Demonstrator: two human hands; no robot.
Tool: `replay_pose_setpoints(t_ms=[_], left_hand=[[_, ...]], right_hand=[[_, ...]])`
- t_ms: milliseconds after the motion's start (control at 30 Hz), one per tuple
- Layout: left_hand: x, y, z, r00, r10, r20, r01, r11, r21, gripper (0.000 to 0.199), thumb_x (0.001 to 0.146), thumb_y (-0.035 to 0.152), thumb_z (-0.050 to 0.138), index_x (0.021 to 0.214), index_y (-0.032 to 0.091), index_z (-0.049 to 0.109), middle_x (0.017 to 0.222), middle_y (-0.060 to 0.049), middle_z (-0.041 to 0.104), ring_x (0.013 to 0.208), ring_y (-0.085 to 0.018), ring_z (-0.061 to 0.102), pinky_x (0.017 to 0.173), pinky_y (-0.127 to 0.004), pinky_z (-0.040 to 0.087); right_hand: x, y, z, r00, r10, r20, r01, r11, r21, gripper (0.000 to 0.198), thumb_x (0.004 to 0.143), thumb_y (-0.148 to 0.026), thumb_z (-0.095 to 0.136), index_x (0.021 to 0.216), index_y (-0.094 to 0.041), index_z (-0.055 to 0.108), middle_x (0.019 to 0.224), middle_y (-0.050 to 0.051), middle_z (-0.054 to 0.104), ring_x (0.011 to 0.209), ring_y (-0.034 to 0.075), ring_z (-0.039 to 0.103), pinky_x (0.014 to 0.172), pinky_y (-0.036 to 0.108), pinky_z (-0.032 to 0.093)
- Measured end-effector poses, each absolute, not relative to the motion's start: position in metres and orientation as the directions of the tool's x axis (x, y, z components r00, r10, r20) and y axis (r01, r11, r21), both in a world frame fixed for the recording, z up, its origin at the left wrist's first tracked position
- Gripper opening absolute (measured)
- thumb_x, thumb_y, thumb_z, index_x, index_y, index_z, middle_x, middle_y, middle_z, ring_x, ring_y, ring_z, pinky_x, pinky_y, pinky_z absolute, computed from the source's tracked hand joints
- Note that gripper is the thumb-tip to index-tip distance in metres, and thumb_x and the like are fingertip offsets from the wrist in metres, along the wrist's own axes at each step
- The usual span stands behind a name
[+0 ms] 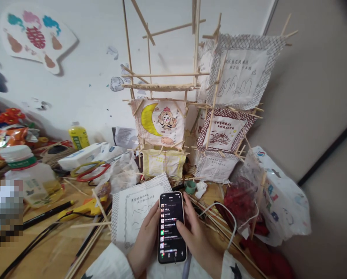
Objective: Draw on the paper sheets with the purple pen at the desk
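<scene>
A smartphone (172, 228) stands upright in the lower middle, its lit dark screen showing a list of rows with small icons. My left hand (146, 236) is closed around its left edge. My right hand (198, 232) grips the right edge, with the thumb lying over the screen. Behind the phone lies a sheet of paper (124, 209) with a patterned border, handwriting and line drawings, partly covered by my left hand. Farther back rise stick frames hung with drawn panels, among them a moon and figure drawing (162, 122) and a maroon-bordered panel (225, 130).
Thin wooden sticks (86, 254) and a yellow glue gun (83, 209) lie left on the wooden table. A drink bottle (31, 178), red-handled scissors (93, 174) and plastic bags stand beyond. To the right are a white bag (280, 197), red material (240, 201) and a white cable (233, 217).
</scene>
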State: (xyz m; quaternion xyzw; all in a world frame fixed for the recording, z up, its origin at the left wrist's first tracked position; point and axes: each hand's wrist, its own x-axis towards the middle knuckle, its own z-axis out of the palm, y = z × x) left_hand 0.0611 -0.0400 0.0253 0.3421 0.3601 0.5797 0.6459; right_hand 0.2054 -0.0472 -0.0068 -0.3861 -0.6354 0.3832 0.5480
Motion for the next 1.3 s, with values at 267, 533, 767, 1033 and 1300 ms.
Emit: replay_pose_setpoints(t_ms=[267,533,767,1033,1300], left_hand=[[0.048,-0.026,0.013,0.009,0.995,-0.094,-0.467,0.088,0.880,0.058,0.068,0.046,0.073,0.117,0.018,0.058,0.117,-0.008,0.063,0.115,-0.029,0.053,0.100,-0.038,0.038],[0.048,-0.021,0.004,0.005,0.994,-0.106,-0.488,0.095,0.868,0.056,0.065,0.045,0.074,0.111,0.016,0.060,0.110,-0.008,0.066,0.107,-0.028,0.058,0.098,-0.037,0.039],[0.048,-0.022,0.007,-0.001,0.996,-0.091,-0.442,0.081,0.893,0.059,0.064,0.049,0.073,0.112,0.018,0.061,0.123,-0.007,0.060,0.117,-0.029,0.051,0.100,-0.037,0.038],[0.049,-0.025,0.011,0.047,0.997,-0.066,-0.412,0.080,0.908,0.055,0.070,0.048,0.069,0.116,0.018,0.058,0.116,-0.007,0.063,0.107,-0.028,0.058,0.085,-0.033,0.047],[0.050,-0.024,0.009,0.062,0.992,-0.106,-0.438,0.123,0.891,0.056,0.068,0.045,0.071,0.116,0.019,0.056,0.112,-0.008,0.065,0.099,-0.028,0.062,0.073,-0.030,0.049]], right_hand=[[0.208,-0.060,0.012,-0.359,0.868,0.344,0.411,0.478,-0.776,0.096,0.061,-0.008,0.059,0.147,-0.022,0.018,0.147,0.011,0.031,0.135,0.029,0.028,0.109,0.050,0.025],[0.208,-0.060,0.015,-0.397,0.873,0.284,0.521,0.469,-0.713,0.093,0.061,-0.009,0.057,0.145,-0.020,0.020,0.146,0.013,0.030,0.134,0.030,0.029,0.107,0.049,0.028],[0.210,-0.058,0.010,-0.407,0.855,0.322,0.496,0.503,-0.707,0.083,0.069,-0.011,0.057,0.144,-0.020,0.022,0.144,0.012,0.033,0.132,0.026,0.032,0.108,0.043,0.029],[0.211,-0.058,0.012,-0.440,0.831,0.341,0.517,0.544,-0.660,0.056,0.082,-0.030,0.057,0.135,-0.030,0.039,0.134,0.008,0.041,0.119,0.027,0.045,0.096,0.040,0.040],[0.211,-0.058,0.014,-0.434,0.837,0.332,0.502,0.531,-0.683,0.074,0.075,-0.027,0.064,0.140,-0.023,0.030,0.135,0.012,0.040,0.125,0.028,0.040,0.102,0.041,0.035]])
